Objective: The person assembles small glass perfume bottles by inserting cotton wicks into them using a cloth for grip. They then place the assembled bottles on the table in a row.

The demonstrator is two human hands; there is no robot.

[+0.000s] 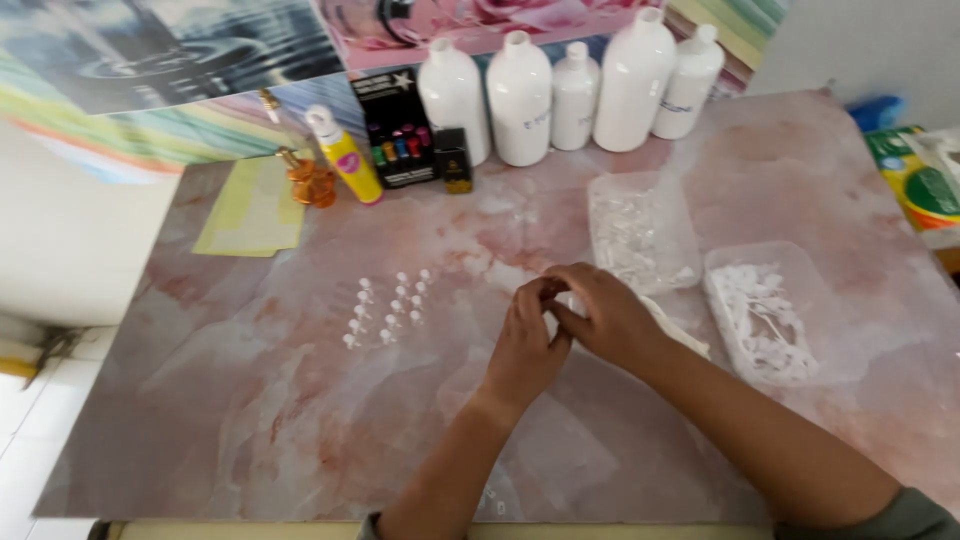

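Observation:
My left hand (525,340) and my right hand (605,315) meet over the middle of the pink marbled table (300,400). Their fingertips pinch a small white piece (552,305) between them; most of it is hidden by the fingers. To the left of my hands stand several small clear vials with white caps (388,308) in short rows. Right of my hands sit two clear plastic tubs, one (640,232) holding clear small parts and one (775,310) holding white small parts.
Several white plastic bottles (560,90) line the back edge, next to a black box (395,130), a yellow spray bottle (345,158) and an amber glass bottle (310,182). A yellow sheet (250,210) lies at the back left. Green packaging (920,180) sits far right.

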